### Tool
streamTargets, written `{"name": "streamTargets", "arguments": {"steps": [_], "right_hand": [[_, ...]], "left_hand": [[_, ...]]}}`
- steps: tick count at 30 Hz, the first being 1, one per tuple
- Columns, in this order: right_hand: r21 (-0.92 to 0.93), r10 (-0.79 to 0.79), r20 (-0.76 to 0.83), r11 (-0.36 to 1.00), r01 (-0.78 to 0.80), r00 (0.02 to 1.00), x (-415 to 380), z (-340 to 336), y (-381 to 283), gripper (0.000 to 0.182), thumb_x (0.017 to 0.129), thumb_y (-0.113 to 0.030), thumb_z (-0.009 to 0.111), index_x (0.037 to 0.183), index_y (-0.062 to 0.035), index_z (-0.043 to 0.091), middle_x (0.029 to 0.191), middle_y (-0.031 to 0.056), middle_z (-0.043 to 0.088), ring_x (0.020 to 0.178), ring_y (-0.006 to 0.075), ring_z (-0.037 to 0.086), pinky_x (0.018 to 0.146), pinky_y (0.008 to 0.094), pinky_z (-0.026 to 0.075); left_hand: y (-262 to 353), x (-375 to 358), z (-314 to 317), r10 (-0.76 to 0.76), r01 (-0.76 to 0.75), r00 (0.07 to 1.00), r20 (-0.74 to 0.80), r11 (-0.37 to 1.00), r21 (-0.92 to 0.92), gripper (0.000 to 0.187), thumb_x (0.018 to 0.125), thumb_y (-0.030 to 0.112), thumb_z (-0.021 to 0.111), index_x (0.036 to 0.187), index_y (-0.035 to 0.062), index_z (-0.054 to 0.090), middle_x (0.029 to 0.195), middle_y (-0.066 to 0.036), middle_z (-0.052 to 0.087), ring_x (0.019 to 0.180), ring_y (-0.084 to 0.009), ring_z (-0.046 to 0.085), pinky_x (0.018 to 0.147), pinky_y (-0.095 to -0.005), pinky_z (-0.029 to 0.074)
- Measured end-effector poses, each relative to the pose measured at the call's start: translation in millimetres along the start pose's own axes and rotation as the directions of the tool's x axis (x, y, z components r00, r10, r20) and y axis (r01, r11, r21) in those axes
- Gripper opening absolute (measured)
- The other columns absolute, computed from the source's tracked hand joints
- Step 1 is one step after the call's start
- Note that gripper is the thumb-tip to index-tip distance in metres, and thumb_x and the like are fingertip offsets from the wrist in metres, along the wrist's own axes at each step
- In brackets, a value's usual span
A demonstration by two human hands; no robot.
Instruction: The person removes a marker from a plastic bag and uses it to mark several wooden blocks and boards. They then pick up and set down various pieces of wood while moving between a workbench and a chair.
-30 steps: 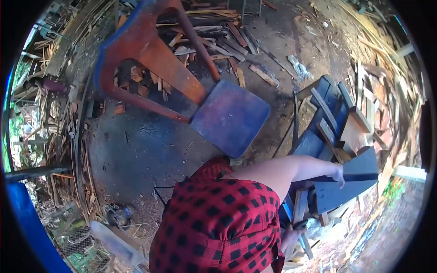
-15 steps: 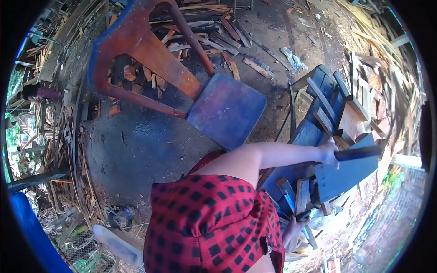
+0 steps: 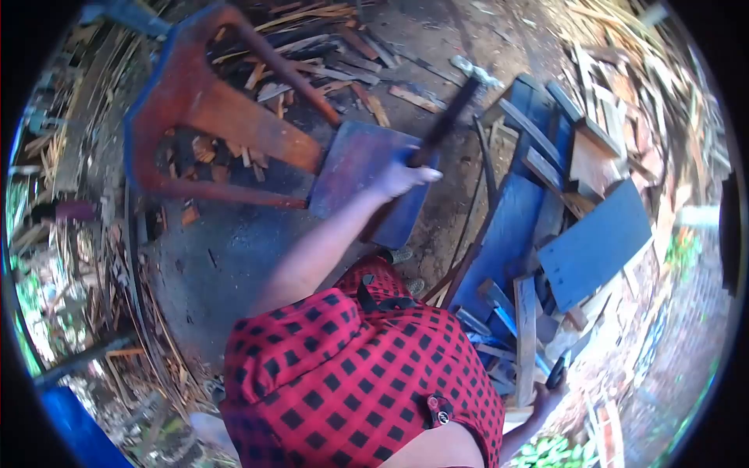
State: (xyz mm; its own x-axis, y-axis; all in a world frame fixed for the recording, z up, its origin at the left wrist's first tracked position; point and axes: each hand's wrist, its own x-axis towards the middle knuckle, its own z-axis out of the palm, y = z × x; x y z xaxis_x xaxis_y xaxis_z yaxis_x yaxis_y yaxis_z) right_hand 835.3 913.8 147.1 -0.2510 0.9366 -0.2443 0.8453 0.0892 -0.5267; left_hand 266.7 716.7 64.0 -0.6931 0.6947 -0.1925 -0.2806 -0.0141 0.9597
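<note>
My left hand (image 3: 399, 181) is closed round a long dark bar (image 3: 451, 121), probably wood and blurred by motion. The bar slants over the seat of a wooden chair (image 3: 261, 140), which has a brown back and blue-stained paint. At lower right, my right hand (image 3: 548, 396) is closed on a small dark object (image 3: 557, 373) whose kind I cannot make out. Beside that hand stands an upright wooden slat (image 3: 525, 331). A blue board (image 3: 597, 246) with small holes lies above it on a pile of timber.
A long blue plank (image 3: 507, 226) and several offcuts (image 3: 546, 168) lie at right. Scrap wood (image 3: 335, 58) is heaped beyond the chair and along the left side. The dirt floor (image 3: 211, 261) shows left of the chair. A blue sheet (image 3: 74, 425) is at lower left.
My left hand has swung left with the dark bar, from over the blue board to over the chair seat. My right hand has shifted right with the small dark object.
</note>
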Motion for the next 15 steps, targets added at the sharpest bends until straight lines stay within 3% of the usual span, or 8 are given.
{"name": "streamTargets", "arguments": {"steps": [1, 3, 5, 6, 7, 11, 13, 15], "right_hand": [[-0.104, 0.031, 0.048, 0.994, -0.026, 0.998, -4, -19, -23, 0.078, 0.057, 0.001, 0.058, 0.133, -0.0014, 0.040, 0.118, 0.0158, 0.054, 0.103, 0.0252, 0.056, 0.091, 0.0310, 0.041], [-0.123, -0.019, 0.059, 0.992, 0.026, 0.998, -6, -42, -18, 0.077, 0.057, 0.001, 0.057, 0.133, -0.0017, 0.042, 0.111, 0.0141, 0.058, 0.102, 0.0238, 0.056, 0.090, 0.0297, 0.041], [-0.168, -0.025, 0.018, 0.985, 0.027, 1.000, -15, -53, -48, 0.074, 0.061, 0.001, 0.057, 0.133, -0.0036, 0.042, 0.097, 0.0099, 0.060, 0.082, 0.0198, 0.059, 0.076, 0.0273, 0.046], [-0.048, -0.018, -0.046, 0.999, 0.016, 0.999, -13, -55, -31, 0.070, 0.065, 0.001, 0.057, 0.133, -0.0055, 0.043, 0.079, 0.0029, 0.056, 0.061, 0.0116, 0.052, 0.057, 0.0229, 0.044], [0.230, 0.019, -0.108, 0.973, 0.007, 0.994, -19, -58, -15, 0.065, 0.069, 0.001, 0.058, 0.131, -0.0068, 0.045, 0.068, -0.0018, 0.050, 0.049, 0.0049, 0.042, 0.045, 0.0194, 0.036], [0.512, 0.197, -0.353, 0.859, 0.013, 0.915, -41, -57, -30, 0.058, 0.075, -0.001, 0.062, 0.130, -0.0080, 0.044, 0.061, -0.0025, 0.049, 0.041, 0.0046, 0.038, 0.037, 0.0185, 0.031], [0.591, 0.309, -0.427, 0.807, 0.003, 0.850, -53, -53, -48, 0.057, 0.076, -0.001, 0.063, 0.129, -0.0077, 0.044, 0.062, -0.0024, 0.049, 0.042, 0.0042, 0.040, 0.038, 0.0177, 0.030], [0.560, 0.298, -0.462, 0.829, 0.014, 0.835, -59, -51, -67, 0.058, 0.076, -0.002, 0.065, 0.130, -0.0075, 0.044, 0.063, -0.0021, 0.050, 0.046, 0.0045, 0.042, 0.041, 0.0182, 0.032]], "left_hand": [[-3, -3, -14, -0.019, 0.023, 0.995, -0.094, 0.999, 0.046, 0.020, 0.072, 0.014, 0.075, 0.072, 0.0108, 0.056, 0.065, 0.004, 0.053, 0.057, -0.0040, 0.050, 0.053, -0.0184, 0.038], [5, -14, -34, -0.068, 0.080, 0.986, -0.153, 0.994, 0.069, 0.019, 0.072, 0.015, 0.075, 0.072, 0.0100, 0.056, 0.064, 0.004, 0.054, 0.053, -0.0054, 0.051, 0.051, -0.0196, 0.040], [-9, -21, -56, -0.059, 0.106, 0.958, -0.281, 0.982, 0.154, 0.021, 0.071, 0.017, 0.076, 0.072, 0.0097, 0.056, 0.064, 0.003, 0.055, 0.051, -0.0054, 0.051, 0.048, -0.0204, 0.041], [-15, -24, -64, -0.064, 0.110, 0.960, -0.272, 0.982, 0.156, 0.021, 0.071, 0.017, 0.076, 0.072, 0.0097, 0.056, 0.064, 0.003, 0.055, 0.051, -0.0054, 0.051, 0.048, -0.0204, 0.041], [-21, -27, -73, -0.044, 0.117, 0.947, -0.317, 0.970, 0.214, 0.022, 0.070, 0.018, 0.076, 0.074, 0.0087, 0.058, 0.065, 0.002, 0.056, 0.051, -0.0054, 0.051, 0.047, -0.0206, 0.041], [-40, -37, -93, -0.081, 0.213, 0.906, -0.415, 0.936, 0.281, 0.034, 0.068, 0.026, 0.078, 0.087, 0.0021, 0.063, 0.072, -0.003, 0.062, 0.053, -0.0088, 0.052, 0.051, -0.0240, 0.044], [-51, -41, -103, -0.105, 0.263, 0.889, -0.446, 0.914, 0.309, 0.035, 0.067, 0.026, 0.078, 0.089, 0.0019, 0.063, 0.074, -0.003, 0.063, 0.053, -0.0092, 0.052, 0.051, -0.0245, 0.044], [-55, -44, -107, -0.132, 0.318, 0.866, -0.482, 0.890, 0.328, 0.037, 0.067, 0.026, 0.078, 0.090, 0.0016, 0.063, 0.075, -0.004, 0.064, 0.053, -0.0097, 0.052, 0.050, -0.0250, 0.044]]}}
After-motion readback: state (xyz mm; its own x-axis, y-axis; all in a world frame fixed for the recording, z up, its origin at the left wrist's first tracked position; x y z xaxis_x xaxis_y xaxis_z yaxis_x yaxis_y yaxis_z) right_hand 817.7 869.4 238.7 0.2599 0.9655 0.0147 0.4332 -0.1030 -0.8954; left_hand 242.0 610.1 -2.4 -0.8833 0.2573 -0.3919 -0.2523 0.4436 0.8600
